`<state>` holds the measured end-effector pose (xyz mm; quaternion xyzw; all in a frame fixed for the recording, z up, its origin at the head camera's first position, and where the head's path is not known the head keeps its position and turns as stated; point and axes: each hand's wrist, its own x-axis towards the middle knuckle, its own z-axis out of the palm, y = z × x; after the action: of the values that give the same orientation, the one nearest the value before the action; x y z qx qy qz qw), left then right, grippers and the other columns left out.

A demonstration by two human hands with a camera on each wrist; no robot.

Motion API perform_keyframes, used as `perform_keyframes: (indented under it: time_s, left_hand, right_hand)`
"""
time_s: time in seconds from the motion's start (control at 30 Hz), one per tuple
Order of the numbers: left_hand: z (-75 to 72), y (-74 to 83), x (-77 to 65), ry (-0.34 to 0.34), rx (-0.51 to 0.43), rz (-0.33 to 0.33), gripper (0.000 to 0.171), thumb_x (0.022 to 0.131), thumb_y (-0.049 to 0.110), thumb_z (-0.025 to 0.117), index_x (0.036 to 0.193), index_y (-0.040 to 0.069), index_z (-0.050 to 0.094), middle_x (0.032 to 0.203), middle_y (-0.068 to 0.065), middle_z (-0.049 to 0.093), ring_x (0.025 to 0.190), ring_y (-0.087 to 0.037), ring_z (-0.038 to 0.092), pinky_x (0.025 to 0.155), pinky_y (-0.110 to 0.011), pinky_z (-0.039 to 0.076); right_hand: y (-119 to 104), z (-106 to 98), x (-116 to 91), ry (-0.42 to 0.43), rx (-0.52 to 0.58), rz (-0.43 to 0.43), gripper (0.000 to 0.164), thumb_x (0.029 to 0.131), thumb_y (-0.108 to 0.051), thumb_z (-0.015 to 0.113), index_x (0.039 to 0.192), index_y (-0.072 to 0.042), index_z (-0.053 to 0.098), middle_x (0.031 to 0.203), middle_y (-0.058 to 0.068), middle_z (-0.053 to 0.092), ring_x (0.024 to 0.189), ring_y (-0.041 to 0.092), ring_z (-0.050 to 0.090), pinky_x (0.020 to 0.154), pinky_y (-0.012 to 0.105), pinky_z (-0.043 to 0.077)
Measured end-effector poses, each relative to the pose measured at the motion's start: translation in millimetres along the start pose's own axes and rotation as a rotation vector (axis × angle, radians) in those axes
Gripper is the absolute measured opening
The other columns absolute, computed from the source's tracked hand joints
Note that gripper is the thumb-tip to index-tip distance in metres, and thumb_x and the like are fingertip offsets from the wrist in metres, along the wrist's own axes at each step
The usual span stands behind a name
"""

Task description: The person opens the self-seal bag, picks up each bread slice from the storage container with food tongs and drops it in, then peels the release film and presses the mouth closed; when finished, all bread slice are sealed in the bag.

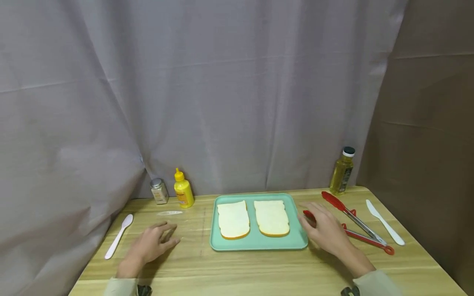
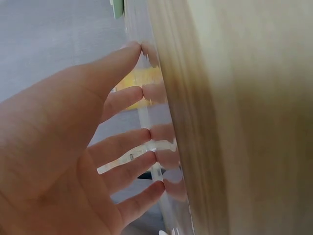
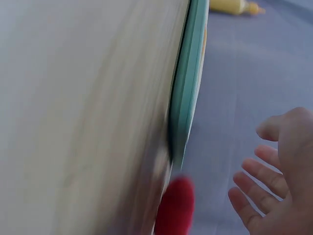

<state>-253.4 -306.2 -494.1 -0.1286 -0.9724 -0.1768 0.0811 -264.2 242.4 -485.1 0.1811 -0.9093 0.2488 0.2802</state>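
Note:
My left hand (image 1: 149,246) rests on the wooden table left of the tray, holding nothing. In the left wrist view its fingers (image 2: 120,147) are spread, with the tips right at the tabletop. A green tray (image 1: 255,245) lies in the middle with two bread slices, the left slice (image 1: 234,222) and the right slice (image 1: 272,218), side by side. My right hand (image 1: 327,230) hovers at the tray's right edge, its fingers loosely bent and empty. Under it, partly hidden, lie spread tongs (image 1: 364,227) with red tips; one red tip (image 3: 175,208) shows in the right wrist view.
Along the back stand a spice jar (image 1: 159,192), a yellow squeeze bottle (image 1: 184,192) and an oil bottle (image 1: 341,174). A small white flat piece (image 1: 169,213) lies before the squeeze bottle. A white spoon (image 1: 119,237) is far left, a white knife (image 1: 386,223) far right. Grey curtain (image 1: 237,102) hangs behind.

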Motion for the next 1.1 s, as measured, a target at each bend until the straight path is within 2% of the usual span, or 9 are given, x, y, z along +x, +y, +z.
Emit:
perform_keyframes:
  time_s: [0.17, 0.3, 0.43, 0.57, 0.73, 0.93, 1.1]
  left_hand:
    - [1.5, 0.0, 1.3, 0.009, -0.018, 0.007, 0.052, 0.096, 0.045, 0.083, 0.136, 0.014, 0.075, 0.144, -0.028, 0.067, 0.129, -0.052, 0.066, 0.11, -0.069, 0.054]
    - [1.7, -2.3, 1.8, 0.0, -0.023, -0.001, 0.052, 0.096, 0.045, 0.082, 0.137, 0.015, 0.075, 0.146, -0.028, 0.066, 0.131, -0.052, 0.065, 0.111, -0.069, 0.053]
    - [1.5, -3.4, 1.1, -0.009, -0.024, -0.01, 0.052, 0.097, 0.045, 0.081, 0.139, 0.015, 0.073, 0.148, -0.029, 0.064, 0.133, -0.053, 0.064, 0.112, -0.07, 0.052]
    - [2.0, -2.8, 0.0, -0.008, -0.037, -0.013, 0.052, 0.097, 0.044, 0.081, 0.14, 0.015, 0.073, 0.149, -0.031, 0.063, 0.133, -0.054, 0.063, 0.112, -0.071, 0.05]
    - [2.2, -2.2, 0.0, -0.006, -0.049, -0.008, 0.053, 0.098, 0.044, 0.081, 0.141, 0.014, 0.072, 0.149, -0.031, 0.063, 0.134, -0.054, 0.063, 0.113, -0.071, 0.05]
    - [2.0, -3.2, -1.8, 0.004, -0.044, -0.001, 0.053, 0.098, 0.044, 0.08, 0.14, 0.013, 0.073, 0.148, -0.031, 0.063, 0.133, -0.054, 0.063, 0.112, -0.07, 0.051]
    - [2.5, -3.0, -3.3, 0.009, -0.045, -0.002, 0.052, 0.098, 0.044, 0.08, 0.14, 0.013, 0.073, 0.147, -0.031, 0.064, 0.132, -0.054, 0.064, 0.112, -0.07, 0.052]
  right_hand:
    - [-27.8, 28.6, 13.4, -0.039, 0.086, -0.047, 0.037, 0.1, -0.022, 0.08, 0.136, -0.018, 0.072, 0.137, 0.004, 0.074, 0.132, 0.033, 0.068, 0.103, 0.06, 0.06]
    - [-50.3, 50.1, 23.2, -0.065, 0.129, -0.069, 0.036, 0.099, -0.024, 0.081, 0.134, -0.021, 0.073, 0.136, -0.004, 0.075, 0.131, 0.024, 0.069, 0.106, 0.053, 0.061]
    - [-76.5, 70.7, 32.9, -0.101, 0.163, -0.114, 0.035, 0.099, -0.024, 0.08, 0.133, -0.021, 0.073, 0.135, -0.005, 0.075, 0.132, 0.022, 0.068, 0.108, 0.049, 0.06]
    - [-106.8, 90.2, 39.7, -0.204, 0.233, -0.124, 0.033, 0.102, -0.023, 0.076, 0.134, -0.018, 0.073, 0.137, -0.002, 0.074, 0.136, 0.026, 0.066, 0.112, 0.05, 0.058]
    - [-140.0, 113.1, 44.8, -0.355, 0.309, -0.14, 0.033, 0.105, -0.024, 0.071, 0.137, -0.015, 0.071, 0.14, -0.002, 0.072, 0.136, 0.021, 0.066, 0.114, 0.047, 0.057]
    - [-170.5, 137.5, 52.8, -0.512, 0.273, -0.235, 0.036, 0.108, -0.028, 0.067, 0.14, -0.012, 0.069, 0.142, -0.002, 0.071, 0.136, 0.019, 0.065, 0.117, 0.041, 0.055]
    - [-186.2, 154.1, 60.5, -0.555, 0.19, -0.259, 0.039, 0.106, -0.032, 0.07, 0.141, -0.014, 0.069, 0.147, 0.001, 0.07, 0.141, 0.021, 0.063, 0.121, 0.04, 0.052]
